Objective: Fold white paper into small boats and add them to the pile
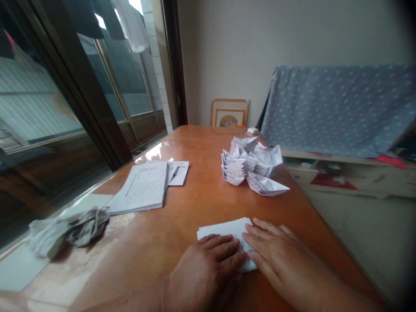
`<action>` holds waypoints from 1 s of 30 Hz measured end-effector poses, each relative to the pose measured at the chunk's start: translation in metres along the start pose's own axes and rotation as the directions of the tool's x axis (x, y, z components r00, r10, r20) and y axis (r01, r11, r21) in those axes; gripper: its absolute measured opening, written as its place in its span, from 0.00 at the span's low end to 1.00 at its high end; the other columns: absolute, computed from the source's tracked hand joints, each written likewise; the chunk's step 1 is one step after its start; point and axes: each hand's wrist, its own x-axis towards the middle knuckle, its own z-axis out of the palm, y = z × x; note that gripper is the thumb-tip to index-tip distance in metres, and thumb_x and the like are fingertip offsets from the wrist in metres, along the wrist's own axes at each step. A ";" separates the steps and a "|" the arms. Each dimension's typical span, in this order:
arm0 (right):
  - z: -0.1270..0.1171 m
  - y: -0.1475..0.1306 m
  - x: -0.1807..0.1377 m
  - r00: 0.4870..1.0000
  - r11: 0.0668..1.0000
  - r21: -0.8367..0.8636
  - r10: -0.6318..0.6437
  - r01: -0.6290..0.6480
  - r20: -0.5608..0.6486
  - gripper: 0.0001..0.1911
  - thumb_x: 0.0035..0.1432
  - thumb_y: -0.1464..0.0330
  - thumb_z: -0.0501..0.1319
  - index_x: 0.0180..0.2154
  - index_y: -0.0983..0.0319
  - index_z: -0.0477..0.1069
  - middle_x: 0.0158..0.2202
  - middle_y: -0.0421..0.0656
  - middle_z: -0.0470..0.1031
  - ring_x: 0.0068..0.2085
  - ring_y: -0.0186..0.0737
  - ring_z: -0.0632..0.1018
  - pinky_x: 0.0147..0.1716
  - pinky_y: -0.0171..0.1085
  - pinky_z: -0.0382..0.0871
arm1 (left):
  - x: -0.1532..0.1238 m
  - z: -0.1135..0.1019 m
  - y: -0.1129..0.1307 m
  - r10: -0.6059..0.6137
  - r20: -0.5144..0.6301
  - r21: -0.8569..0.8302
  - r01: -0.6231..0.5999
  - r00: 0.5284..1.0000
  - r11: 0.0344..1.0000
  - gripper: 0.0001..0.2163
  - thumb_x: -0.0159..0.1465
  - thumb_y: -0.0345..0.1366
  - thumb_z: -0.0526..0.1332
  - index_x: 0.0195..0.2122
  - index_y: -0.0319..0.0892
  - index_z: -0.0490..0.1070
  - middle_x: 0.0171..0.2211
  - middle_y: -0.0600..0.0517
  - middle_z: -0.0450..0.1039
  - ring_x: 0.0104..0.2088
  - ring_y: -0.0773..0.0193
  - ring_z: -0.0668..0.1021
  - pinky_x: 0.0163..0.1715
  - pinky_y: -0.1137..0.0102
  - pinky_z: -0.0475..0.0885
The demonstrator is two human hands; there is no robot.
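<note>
A folded white sheet of paper (224, 229) lies on the wooden table (195, 203) close to the near edge. My left hand (208, 268) rests flat on its near part with the fingers stretched out. My right hand (276, 251) lies flat on the sheet's right side, fingers extended and pointing left, its fingertips meeting those of the left hand. Neither hand grips anything. Farther back on the table stand stacks of folded paper boats (251, 164).
A pile of printed sheets (143, 188) lies left of centre, a crumpled grey cloth (69, 229) near the left edge by the window. A framed picture (229, 113) leans on the far wall. A cloth-covered shelf (338, 112) stands to the right.
</note>
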 end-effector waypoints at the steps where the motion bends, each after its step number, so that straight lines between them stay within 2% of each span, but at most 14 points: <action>1: 0.002 0.001 -0.001 1.000 1.000 -0.009 -0.003 0.003 -0.005 0.21 0.66 0.70 0.54 0.58 0.57 0.74 0.62 0.48 0.72 0.62 0.58 0.72 0.57 0.61 0.70 | 0.000 0.000 0.000 -0.008 0.009 0.005 0.008 1.000 1.000 0.16 0.70 0.35 0.56 0.58 0.44 0.70 0.55 0.46 0.77 0.57 0.54 0.77 0.59 0.58 0.72; 9: 0.017 0.010 -0.008 0.996 0.998 -0.043 -0.046 0.042 -0.081 0.21 0.66 0.70 0.54 0.57 0.57 0.75 0.61 0.47 0.73 0.63 0.54 0.72 0.58 0.56 0.69 | -0.002 0.000 -0.001 -0.038 0.048 0.031 0.036 0.998 0.999 0.17 0.72 0.37 0.54 0.59 0.44 0.70 0.59 0.47 0.74 0.59 0.52 0.75 0.62 0.54 0.68; 13: 0.014 0.007 -0.008 0.989 0.996 -0.073 -0.064 0.054 -0.136 0.20 0.66 0.70 0.53 0.54 0.57 0.77 0.59 0.49 0.76 0.60 0.54 0.74 0.56 0.56 0.70 | -0.003 0.000 -0.001 -0.055 0.065 0.031 0.053 0.996 0.998 0.17 0.72 0.37 0.53 0.60 0.44 0.69 0.61 0.48 0.72 0.61 0.52 0.74 0.64 0.54 0.66; 21: 0.013 0.007 -0.008 0.981 0.987 -0.140 -0.107 0.084 -0.161 0.21 0.65 0.71 0.51 0.53 0.57 0.78 0.55 0.49 0.79 0.57 0.55 0.77 0.51 0.55 0.73 | -0.003 0.000 -0.003 -0.063 0.064 0.032 0.061 0.996 0.998 0.18 0.73 0.37 0.52 0.63 0.45 0.66 0.63 0.47 0.70 0.63 0.52 0.72 0.65 0.51 0.62; 26: 0.006 0.004 -0.005 0.973 0.974 -0.189 -0.158 0.126 -0.166 0.21 0.64 0.71 0.51 0.51 0.59 0.79 0.52 0.50 0.81 0.54 0.57 0.79 0.46 0.55 0.75 | -0.003 -0.001 -0.003 -0.066 0.055 0.031 0.065 0.996 0.997 0.18 0.73 0.37 0.53 0.62 0.44 0.67 0.62 0.46 0.71 0.62 0.52 0.72 0.65 0.51 0.64; 30: 0.005 0.003 -0.004 0.977 0.971 -0.212 -0.147 0.112 -0.156 0.21 0.66 0.69 0.50 0.49 0.58 0.79 0.52 0.49 0.81 0.54 0.57 0.79 0.47 0.55 0.75 | -0.002 0.001 -0.004 -0.058 0.038 0.021 0.057 0.998 0.998 0.18 0.72 0.38 0.53 0.61 0.44 0.68 0.61 0.45 0.72 0.61 0.52 0.74 0.64 0.52 0.66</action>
